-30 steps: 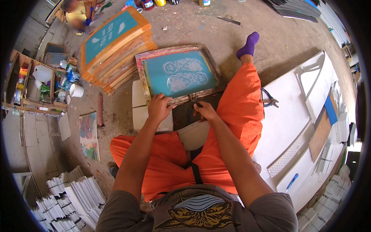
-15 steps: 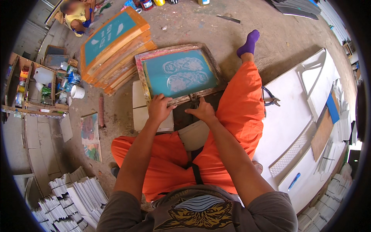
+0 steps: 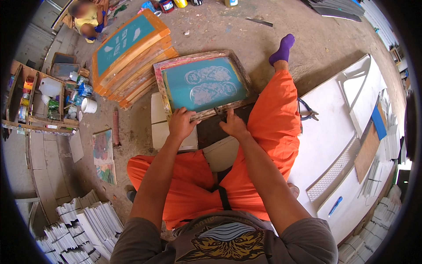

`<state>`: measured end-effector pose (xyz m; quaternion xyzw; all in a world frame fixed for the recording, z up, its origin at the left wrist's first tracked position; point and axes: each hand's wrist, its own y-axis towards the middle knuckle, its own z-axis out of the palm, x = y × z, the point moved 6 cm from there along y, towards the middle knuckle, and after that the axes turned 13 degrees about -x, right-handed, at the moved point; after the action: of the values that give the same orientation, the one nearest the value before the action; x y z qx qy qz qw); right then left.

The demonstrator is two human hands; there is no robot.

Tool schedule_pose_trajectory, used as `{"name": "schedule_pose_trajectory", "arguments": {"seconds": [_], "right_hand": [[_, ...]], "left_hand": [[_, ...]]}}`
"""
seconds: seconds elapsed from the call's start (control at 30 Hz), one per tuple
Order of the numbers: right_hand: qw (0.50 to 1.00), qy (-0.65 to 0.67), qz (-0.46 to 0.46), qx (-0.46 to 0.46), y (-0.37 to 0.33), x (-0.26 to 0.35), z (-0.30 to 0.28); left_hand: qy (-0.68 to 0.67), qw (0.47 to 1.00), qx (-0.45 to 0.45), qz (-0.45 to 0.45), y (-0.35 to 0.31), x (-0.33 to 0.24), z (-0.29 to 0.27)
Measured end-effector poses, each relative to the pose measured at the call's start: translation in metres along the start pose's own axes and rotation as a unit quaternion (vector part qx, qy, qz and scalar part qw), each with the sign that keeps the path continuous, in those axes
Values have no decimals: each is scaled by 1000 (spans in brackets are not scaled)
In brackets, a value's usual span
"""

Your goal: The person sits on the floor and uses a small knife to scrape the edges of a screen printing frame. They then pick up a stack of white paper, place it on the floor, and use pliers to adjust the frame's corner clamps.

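Note:
A silkscreen frame with blue-green mesh and two pale oval designs lies tilted in front of me, its wooden border worn and paint-stained. My left hand grips the near border close to its left corner. Against the middle of that same border sits a small dark metal fitting, perhaps a clamp. My right hand is beside this fitting, its index finger up at the border and its other fingers curled. What those fingers pinch is hidden. Beneath the frame's near edge is a dark flat surface.
Stacked orange wooden screens stand to the left. Farther left are a paint-filled wooden rack and a white cup. Pliers lie by my right leg on a white sheet. A person sits at the far left.
My right hand's thumb, earlier stretched out to the left, has drawn in, and the fingers have curled. The dark fitting has tilted slightly. My left hand stays on the frame.

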<state>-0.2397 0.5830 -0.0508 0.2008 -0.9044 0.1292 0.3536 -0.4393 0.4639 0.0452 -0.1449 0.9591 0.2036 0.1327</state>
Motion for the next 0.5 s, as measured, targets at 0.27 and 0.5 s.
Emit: {"name": "schedule_pose_trajectory", "arguments": {"seconds": [0.27,0.5], "right_hand": [[985,-120,-45,-118,-26,27,-2],[998,-54,12,-13,-12,2,12]], "left_hand": [[-2,1000,7,-10,0,1,0],[-11,1000,3,-12,0,3,1]]}}
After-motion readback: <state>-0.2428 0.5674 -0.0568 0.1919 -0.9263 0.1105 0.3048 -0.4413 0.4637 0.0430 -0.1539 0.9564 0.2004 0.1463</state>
